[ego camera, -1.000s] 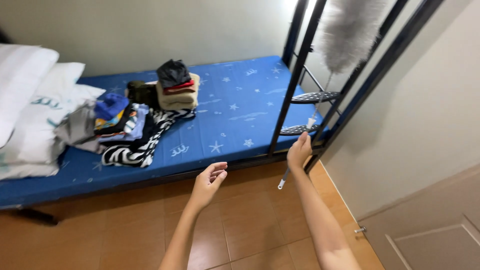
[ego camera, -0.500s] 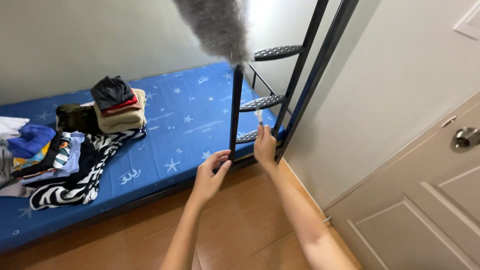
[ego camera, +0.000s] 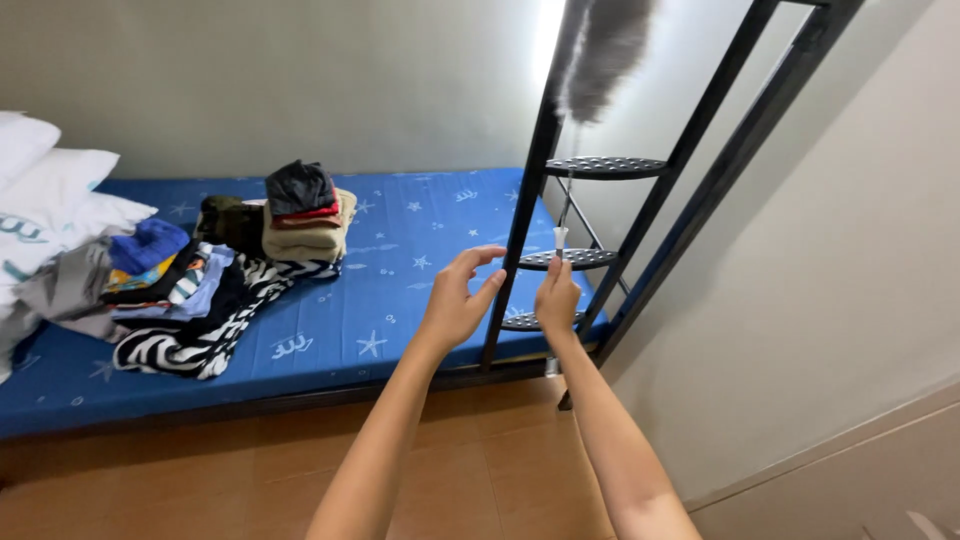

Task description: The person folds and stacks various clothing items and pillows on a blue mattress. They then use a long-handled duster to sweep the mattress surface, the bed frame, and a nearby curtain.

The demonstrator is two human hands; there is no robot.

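Feather duster [ego camera: 603,50]: grey fluffy head at 12 o'clock, thin stiff handle; likely light, best gripped low. Right hand [ego camera: 556,296] closed on handle base. Left hand [ego camera: 456,300] fingers spread, empty, beside black ladder [ego camera: 520,230]. Folded clothes [ego camera: 300,212] at 10 o'clock on blue mattress [ego camera: 420,270].

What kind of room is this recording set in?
Most likely a bedroom or dorm room: a bunk bed's black metal ladder, a blue star-print mattress with folded clothes, and white pillows.

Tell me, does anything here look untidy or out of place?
Yes: a loose heap of zebra-striped and coloured clothes sprawls over the blue star-print mattress, beside a neat folded stack. The grey feather duster in the right hand looks ordinary.
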